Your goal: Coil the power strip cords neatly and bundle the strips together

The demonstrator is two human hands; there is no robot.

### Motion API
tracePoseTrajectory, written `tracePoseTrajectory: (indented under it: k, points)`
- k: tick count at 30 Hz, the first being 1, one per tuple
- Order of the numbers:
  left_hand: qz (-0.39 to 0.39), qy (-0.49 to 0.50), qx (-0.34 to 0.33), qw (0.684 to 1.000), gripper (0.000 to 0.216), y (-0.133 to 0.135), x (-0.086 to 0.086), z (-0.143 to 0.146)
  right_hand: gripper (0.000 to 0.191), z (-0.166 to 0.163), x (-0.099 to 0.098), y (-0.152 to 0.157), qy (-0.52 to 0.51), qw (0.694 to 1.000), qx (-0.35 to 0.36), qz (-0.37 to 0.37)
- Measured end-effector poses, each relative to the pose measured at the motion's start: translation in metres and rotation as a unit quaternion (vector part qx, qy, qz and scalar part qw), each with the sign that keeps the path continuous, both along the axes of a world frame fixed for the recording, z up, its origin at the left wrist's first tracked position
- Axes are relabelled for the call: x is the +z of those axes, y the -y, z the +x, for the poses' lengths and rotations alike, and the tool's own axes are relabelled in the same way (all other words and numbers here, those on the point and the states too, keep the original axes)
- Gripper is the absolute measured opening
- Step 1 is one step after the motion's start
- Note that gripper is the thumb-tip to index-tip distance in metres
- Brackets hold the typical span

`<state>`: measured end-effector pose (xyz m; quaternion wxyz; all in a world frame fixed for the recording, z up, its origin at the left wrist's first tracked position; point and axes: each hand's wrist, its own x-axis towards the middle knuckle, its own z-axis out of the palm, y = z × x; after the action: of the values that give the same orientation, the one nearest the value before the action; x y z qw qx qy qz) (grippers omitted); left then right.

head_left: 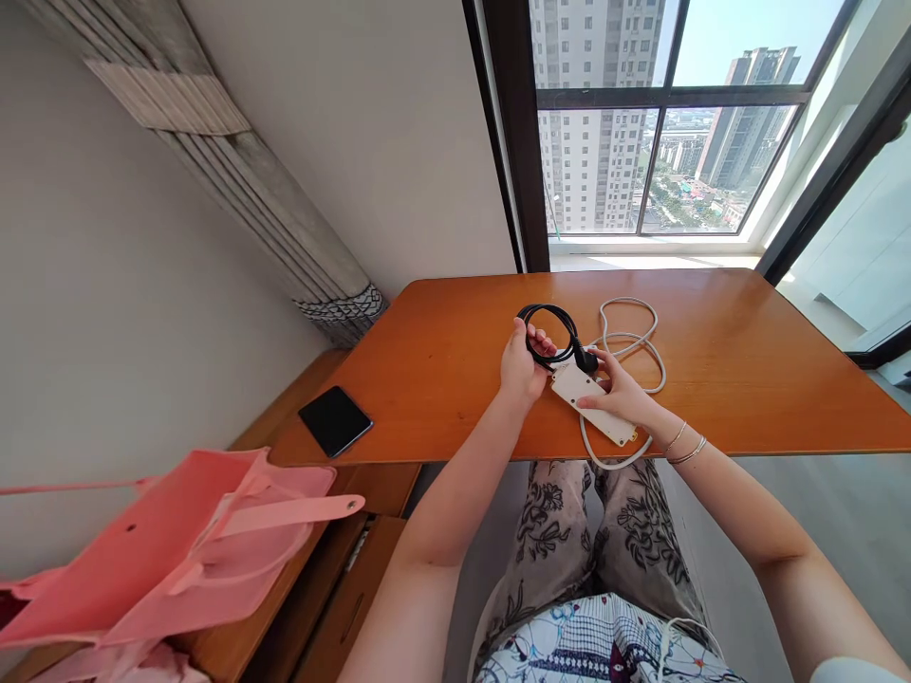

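Note:
A white power strip lies on the wooden table near its front edge, its white cord looping behind it and down over the edge. My right hand rests on the strip, fingers closed around a black plug at the strip's far end. My left hand grips a coiled black cable that runs to that plug. Both hands sit close together at the table's middle.
A black phone lies at the table's left front corner. A pink tote bag sits on a lower wooden cabinet at the left. A folded curtain hangs by the wall. A large window is behind the table.

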<state>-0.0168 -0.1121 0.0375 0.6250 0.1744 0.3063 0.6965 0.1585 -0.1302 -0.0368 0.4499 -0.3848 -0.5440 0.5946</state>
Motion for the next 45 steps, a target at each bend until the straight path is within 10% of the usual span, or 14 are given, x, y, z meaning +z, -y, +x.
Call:
tracePoseTrajectory:
  k: [5, 12, 19, 23, 27, 45]
  points:
    - [0.037, -0.029, 0.015, 0.999, 0.049, 0.002, -0.013, 0.005, 0.121, 0.011, 0.004, -0.004, 0.035, 0.999, -0.001, 0.010]
    - [0.023, -0.025, 0.026, 0.999, 0.058, 0.002, -0.024, 0.006, 0.073, 0.021, 0.019, -0.019, 0.117, 0.987, 0.043, 0.100]
    - [0.009, 0.004, 0.053, 0.999, 0.060, 0.004, -0.020, 0.004, 0.029, 0.005, 0.018, 0.028, 0.153, 0.938, -0.205, 0.235]
    - [0.024, 0.007, 0.077, 0.997, 0.061, 0.012, -0.017, 0.009, 0.039, -0.026, 0.000, 0.080, -0.055, 0.996, -0.049, -0.047]
    - [0.052, -0.001, 0.088, 0.995, 0.060, 0.025, -0.013, 0.017, 0.049, -0.054, -0.010, 0.086, -0.293, 0.922, 0.006, -0.253]
    - [0.105, -0.008, 0.125, 0.987, 0.056, 0.061, -0.029, 0.052, 0.024, -0.076, 0.004, 0.054, -0.428, 0.867, -0.232, -0.109]
